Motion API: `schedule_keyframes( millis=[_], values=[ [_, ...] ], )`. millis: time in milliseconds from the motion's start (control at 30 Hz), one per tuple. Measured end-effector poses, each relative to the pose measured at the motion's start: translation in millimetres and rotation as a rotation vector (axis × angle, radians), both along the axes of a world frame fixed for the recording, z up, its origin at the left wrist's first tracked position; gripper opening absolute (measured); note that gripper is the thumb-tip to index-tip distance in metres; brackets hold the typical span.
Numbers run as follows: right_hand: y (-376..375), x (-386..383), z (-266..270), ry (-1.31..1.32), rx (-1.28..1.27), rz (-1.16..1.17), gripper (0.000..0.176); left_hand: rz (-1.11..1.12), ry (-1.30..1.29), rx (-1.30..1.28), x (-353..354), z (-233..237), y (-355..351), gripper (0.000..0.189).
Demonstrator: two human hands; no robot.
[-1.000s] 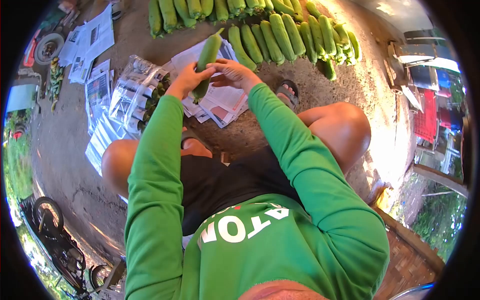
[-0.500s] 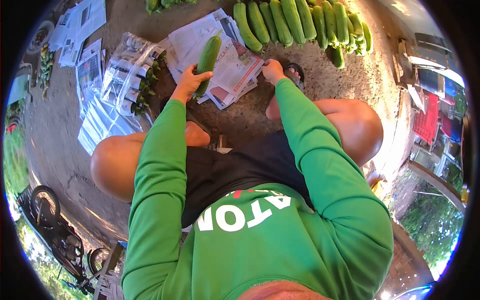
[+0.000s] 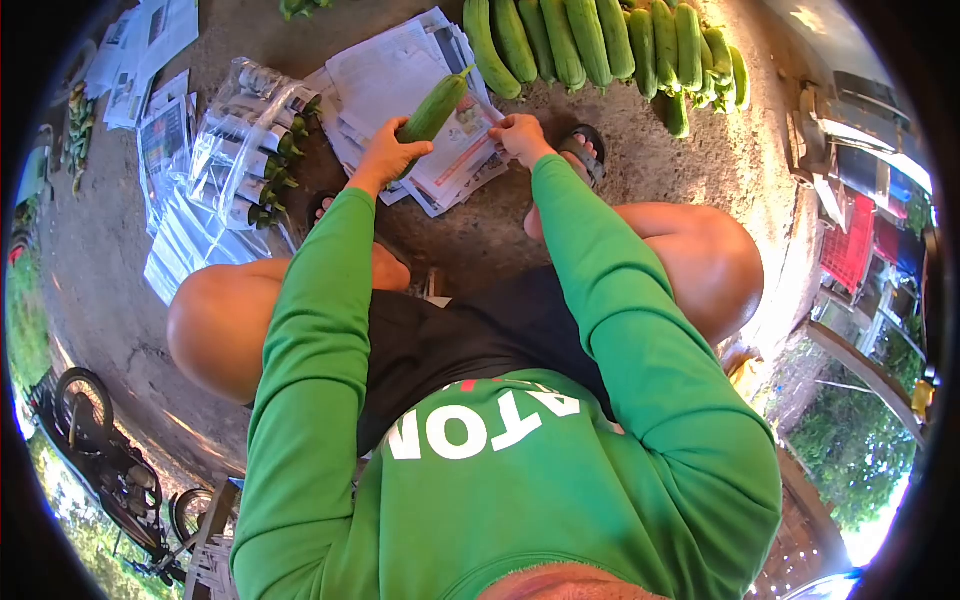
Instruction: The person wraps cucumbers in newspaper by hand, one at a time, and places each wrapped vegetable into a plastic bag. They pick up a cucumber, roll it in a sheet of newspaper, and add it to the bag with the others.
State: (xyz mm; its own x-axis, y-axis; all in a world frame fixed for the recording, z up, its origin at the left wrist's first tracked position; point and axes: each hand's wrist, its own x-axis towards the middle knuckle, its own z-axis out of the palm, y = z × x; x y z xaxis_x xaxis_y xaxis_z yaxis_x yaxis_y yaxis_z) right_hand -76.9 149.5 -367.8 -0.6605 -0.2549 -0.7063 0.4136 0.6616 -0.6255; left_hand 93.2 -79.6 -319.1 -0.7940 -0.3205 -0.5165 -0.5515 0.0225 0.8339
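Cucumber (image 3: 436,110) is slanting away and rightward above the paper pile (image 3: 375,75), the left hand (image 3: 388,155) holding its near end while the right hand (image 3: 521,138), standing apart, is seemingly pinching the top sheet (image 3: 462,150).

Bare ground (image 3: 110,300), a motorcycle (image 3: 132,485) and greenery (image 3: 850,450) suggest an outdoor yard.

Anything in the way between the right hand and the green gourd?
Nothing visible. The gourd is in the left hand; the right hand is at the right edge of the paper stack. Only printed paper shows in the gap between them.
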Motion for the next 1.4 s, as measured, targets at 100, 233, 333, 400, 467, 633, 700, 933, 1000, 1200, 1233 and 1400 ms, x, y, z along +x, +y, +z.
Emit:
schedule_keyframes(
  millis=[100,233,333,400,467,633,700,933,1000,1200,1233,1400],
  values=[
    [-3,18,16,-0.108,-0.077,-0.021,0.014,-0.080,-0.005,-0.122,-3,16,5,0.078],
    [2,30,22,-0.125,-0.057,0.040,0.020,-0.135,0.055,-0.213,5,-3,11,0.076],
    [2,31,44,-0.020,0.083,0.188,0.023,-0.174,0.072,-0.241,13,-18,15,0.073],
    [0,30,56,0.041,0.186,0.323,0.024,-0.199,0.074,-0.257,17,-22,18,0.070],
    [0,21,56,0.078,0.273,0.488,0.024,-0.221,0.050,-0.253,19,-21,20,0.068],
    [7,19,42,0.128,0.168,0.317,0.024,-0.219,0.068,-0.248,13,-12,22,0.066],
    [7,20,45,0.041,0.112,0.193,0.023,-0.211,0.088,-0.259,8,-9,24,0.065],
    [12,17,46,-0.046,0.061,0.110,0.021,-0.227,0.129,-0.388,-4,-29,32,0.065],
    [12,15,51,-0.058,0.040,0.091,0.020,-0.250,0.126,-0.427,-3,-32,32,0.065],
    [10,8,54,-0.063,-0.015,0.016,0.018,-0.243,0.084,-0.383,-7,-31,32,0.062],
    [9,7,53,-0.052,-0.027,-0.011,0.018,-0.276,0.096,-0.411,-7,-34,31,0.060],
    [-5,2,47,-0.163,-0.143,-0.131,0.013,-0.354,0.062,-0.395,-15,-47,24,0.055]
  ],
)
